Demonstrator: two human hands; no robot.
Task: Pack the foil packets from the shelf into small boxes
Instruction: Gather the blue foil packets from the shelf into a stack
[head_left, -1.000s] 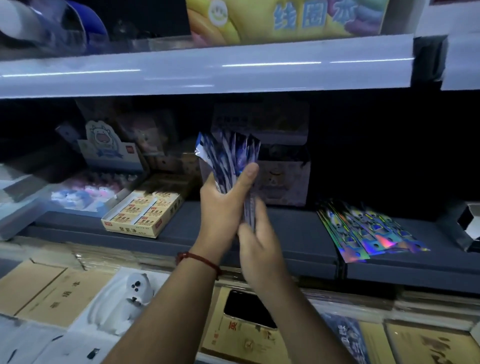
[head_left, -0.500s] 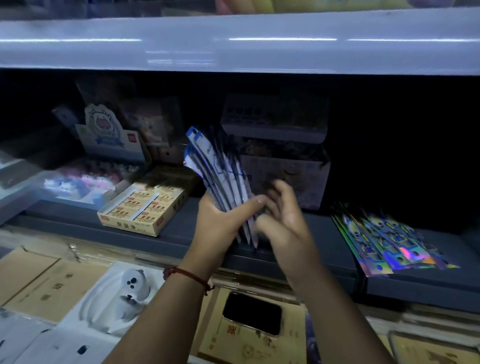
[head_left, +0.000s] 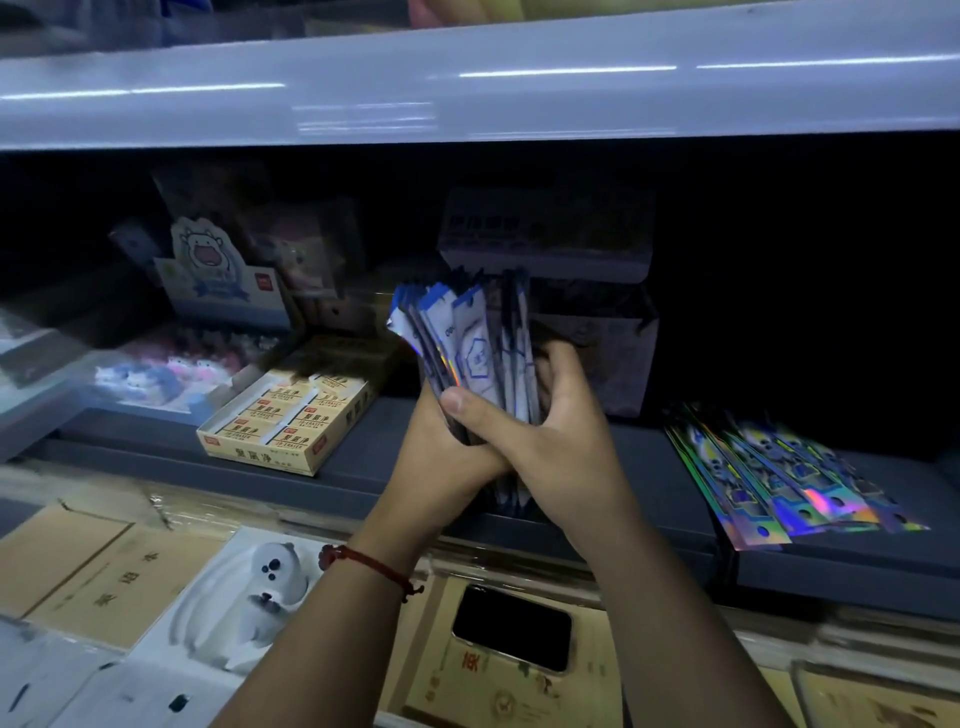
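Observation:
I hold an upright bundle of long white-and-blue foil packets (head_left: 470, 343) in front of the dark shelf (head_left: 363, 457). My left hand (head_left: 441, 452) grips the bundle's lower part, thumb across the front. Around the bundle's right side closes my right hand (head_left: 563, 431), pressed against the left. The packets' bottom ends poke out below my hands. More holographic foil packets (head_left: 789, 483) lie fanned flat on the shelf to the right. A dim small box (head_left: 597, 358) stands on the shelf right behind the bundle; its opening is hidden.
An open yellow box of erasers (head_left: 291, 421) sits on the shelf to the left, with a cartoon display box (head_left: 218, 280) and small plush-like items (head_left: 156, 374) behind. Notebooks (head_left: 104, 566) and a white bear pack (head_left: 260, 587) lie below. A shelf edge (head_left: 467, 98) runs overhead.
My right hand, open beside the bundle half a second ago, has closed around its right side. The bundle has moved right and now stands more upright.

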